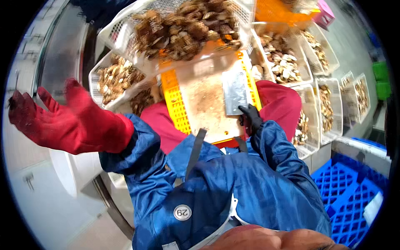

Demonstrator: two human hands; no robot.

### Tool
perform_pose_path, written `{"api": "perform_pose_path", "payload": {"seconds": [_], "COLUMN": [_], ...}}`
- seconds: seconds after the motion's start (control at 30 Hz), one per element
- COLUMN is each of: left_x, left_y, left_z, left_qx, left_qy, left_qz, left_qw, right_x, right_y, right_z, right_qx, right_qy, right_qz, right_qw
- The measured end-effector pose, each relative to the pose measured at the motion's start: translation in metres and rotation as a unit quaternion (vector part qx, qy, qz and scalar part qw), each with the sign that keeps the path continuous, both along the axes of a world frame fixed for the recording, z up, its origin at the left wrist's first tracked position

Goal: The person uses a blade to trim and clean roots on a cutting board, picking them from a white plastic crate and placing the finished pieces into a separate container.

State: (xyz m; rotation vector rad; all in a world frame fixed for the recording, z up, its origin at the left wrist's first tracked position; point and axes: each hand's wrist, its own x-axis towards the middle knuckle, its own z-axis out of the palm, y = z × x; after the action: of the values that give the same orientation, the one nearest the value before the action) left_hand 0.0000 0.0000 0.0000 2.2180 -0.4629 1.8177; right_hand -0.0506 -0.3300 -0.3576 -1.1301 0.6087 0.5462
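Observation:
My right hand [251, 118], in a black glove, grips a cleaver [236, 92] by the handle. Its broad metal blade lies over the right side of a worn, stained cutting board [204, 98]. The board rests on a yellow plastic crate [176, 100] between my knees. My left hand [79, 121], in a red glove with dark, dirty fingertips, is raised out to the left, away from the board. Its fingers are apart and nothing is in them. Just beyond the board, a large white basket [121, 31] holds a heap of brown clumps [183, 31] that look like mushrooms.
White baskets of paler, mushroom-like pieces stand at the left [118, 79] and right [285, 62], with more [327, 106] farther right. An orange crate [283, 12] sits at the far right beside a pink box [323, 14]. Blue plastic pallets [346, 196] lie at the lower right.

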Motion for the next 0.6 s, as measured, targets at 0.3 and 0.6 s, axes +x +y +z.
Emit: {"api": "perform_pose_path", "payload": {"seconds": [0.3, 0.6], "left_x": [-0.001, 0.008], "left_y": [-0.008, -0.046], "left_z": [0.007, -0.011], "left_qx": [-0.067, -0.293], "left_qy": [-0.06, -0.031], "left_qz": [-0.145, -0.34], "left_qw": [0.985, 0.893], "right_x": [0.001, 0.003], "right_y": [0.013, 0.01], "right_z": [0.02, 0.015], "right_qx": [-0.045, -0.061], "right_qy": [0.02, 0.006], "right_qz": [-0.003, 0.037], "right_qw": [0.999, 0.997]}}
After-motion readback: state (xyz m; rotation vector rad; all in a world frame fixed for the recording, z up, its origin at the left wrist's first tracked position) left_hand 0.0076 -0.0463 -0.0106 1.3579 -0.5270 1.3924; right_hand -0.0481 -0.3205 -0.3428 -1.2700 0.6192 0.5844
